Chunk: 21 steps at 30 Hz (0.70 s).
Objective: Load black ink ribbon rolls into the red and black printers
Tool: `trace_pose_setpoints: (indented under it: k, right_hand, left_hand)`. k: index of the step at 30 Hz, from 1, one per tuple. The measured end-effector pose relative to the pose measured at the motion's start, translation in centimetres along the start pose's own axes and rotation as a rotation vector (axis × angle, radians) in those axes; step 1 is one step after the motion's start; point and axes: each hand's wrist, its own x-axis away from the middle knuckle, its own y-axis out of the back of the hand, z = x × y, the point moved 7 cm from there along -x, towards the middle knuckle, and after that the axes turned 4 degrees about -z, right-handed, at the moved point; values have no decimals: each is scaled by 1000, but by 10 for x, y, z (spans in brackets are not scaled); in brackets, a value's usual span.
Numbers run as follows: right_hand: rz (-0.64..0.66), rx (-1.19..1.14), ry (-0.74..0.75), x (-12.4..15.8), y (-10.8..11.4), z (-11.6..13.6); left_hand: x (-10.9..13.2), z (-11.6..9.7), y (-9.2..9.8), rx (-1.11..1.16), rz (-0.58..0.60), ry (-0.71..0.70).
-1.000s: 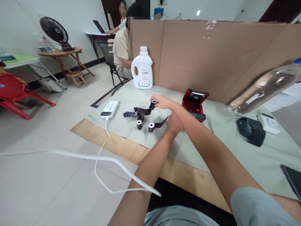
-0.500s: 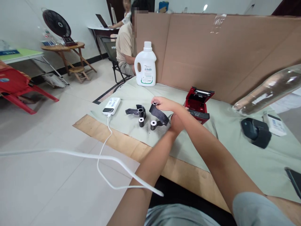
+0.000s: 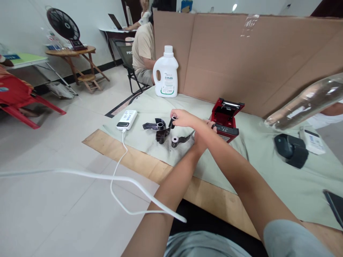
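Observation:
My right hand, its arm crossing above the left one, pinches a small black ribbon roll. A dark strip hangs from that roll down to the left. My left hand is beside the red printer, whose lid stands raised. Most of this hand is behind my right forearm; its fingertips are bent around a small dark piece. Another ribbon roll with a pale core stands on the cloth, its tail running toward my left hand. One more hollow-ended roll lies further left.
A white power bank with a cable lies left. The white detergent bottle stands before a cardboard screen. A black device, white box and phone lie right. People sit beyond the screen.
My right hand has shifted slightly left with the ribbon roll. Its hanging strip has swung from the right side to the left, over the roll standing there.

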Motion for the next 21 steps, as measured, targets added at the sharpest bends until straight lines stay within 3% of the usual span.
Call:
trace_pose_setpoints:
  k: [8, 21]
  right_hand:
    - [3, 72, 21, 3, -5, 4]
    - [72, 267, -49, 9, -42, 1]
  left_hand:
    - [-1, -4, 6, -6, -44, -52]
    - [1, -6, 11, -36, -20, -52]
